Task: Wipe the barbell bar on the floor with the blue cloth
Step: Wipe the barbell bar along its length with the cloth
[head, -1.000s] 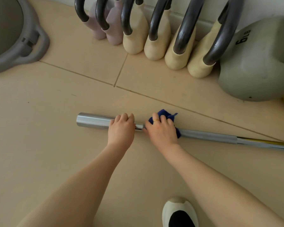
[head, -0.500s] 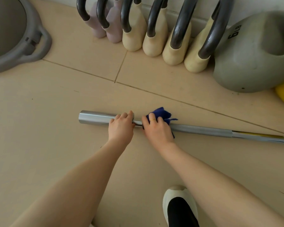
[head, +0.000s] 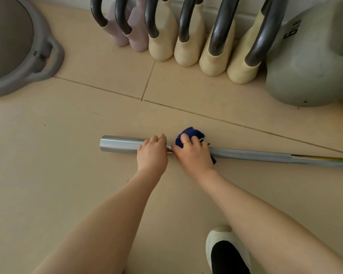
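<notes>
A chrome barbell bar [head: 249, 154] lies across the beige tiled floor, its thick sleeve end [head: 119, 144] at the left and its shaft running off the right edge. My left hand [head: 151, 153] grips the bar where the sleeve meets the shaft, fingers curled over the top. Right beside it, my right hand [head: 193, 154] holds a bunched blue cloth [head: 191, 133] wrapped against the shaft. Most of the cloth is hidden under that hand. The two hands almost touch.
Several cream and mauve kettlebell-style weights [head: 186, 46] with dark handles line the far wall. A large grey kettlebell [head: 313, 62] stands at the right, a grey round tub [head: 40, 56] at the far left. My shoe [head: 226, 252] sits at the bottom.
My right hand has slid the blue cloth leftward along the shaft, closing the gap to my left hand. The left hand has kept its grip in place.
</notes>
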The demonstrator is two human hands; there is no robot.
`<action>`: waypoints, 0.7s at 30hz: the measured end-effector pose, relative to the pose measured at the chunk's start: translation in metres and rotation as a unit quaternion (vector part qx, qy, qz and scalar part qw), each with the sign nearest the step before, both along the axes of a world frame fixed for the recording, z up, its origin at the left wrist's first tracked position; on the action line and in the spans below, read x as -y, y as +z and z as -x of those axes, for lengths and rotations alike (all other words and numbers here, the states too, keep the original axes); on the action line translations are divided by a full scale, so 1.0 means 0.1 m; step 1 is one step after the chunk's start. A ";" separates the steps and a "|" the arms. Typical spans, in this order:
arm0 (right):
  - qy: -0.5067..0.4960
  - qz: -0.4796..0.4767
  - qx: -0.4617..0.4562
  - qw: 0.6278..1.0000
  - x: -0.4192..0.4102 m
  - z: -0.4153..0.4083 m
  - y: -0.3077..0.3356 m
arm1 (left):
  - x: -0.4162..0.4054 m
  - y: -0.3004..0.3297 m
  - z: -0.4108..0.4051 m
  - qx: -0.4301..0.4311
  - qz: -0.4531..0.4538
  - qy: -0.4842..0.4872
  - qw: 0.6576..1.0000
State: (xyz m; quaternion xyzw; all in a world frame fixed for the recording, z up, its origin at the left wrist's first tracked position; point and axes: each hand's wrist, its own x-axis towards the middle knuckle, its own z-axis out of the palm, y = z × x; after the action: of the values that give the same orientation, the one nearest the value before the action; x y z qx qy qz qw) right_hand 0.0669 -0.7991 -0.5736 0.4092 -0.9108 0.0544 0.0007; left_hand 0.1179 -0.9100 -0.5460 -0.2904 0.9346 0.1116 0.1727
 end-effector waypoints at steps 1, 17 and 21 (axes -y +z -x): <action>0.010 0.007 -0.001 1.000 -0.12 0.06 -0.01 | -0.02 -0.01 -0.01 0.008 0.006 -0.002 1.000; -0.142 -0.062 -0.007 0.988 -1.43 0.37 0.03 | -0.39 0.00 0.06 -0.009 0.037 -0.197 0.980; -0.269 -0.098 0.022 0.958 -1.87 0.55 0.09 | -0.37 -0.08 0.05 0.012 0.093 -0.251 0.964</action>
State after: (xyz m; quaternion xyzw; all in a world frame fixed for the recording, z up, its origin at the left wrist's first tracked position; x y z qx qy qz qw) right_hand 0.0115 -0.6117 -0.5646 0.1456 -0.9879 -0.0283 -0.0447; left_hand 0.1131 -0.8731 -0.5539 -0.0628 0.9816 -0.0261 0.1784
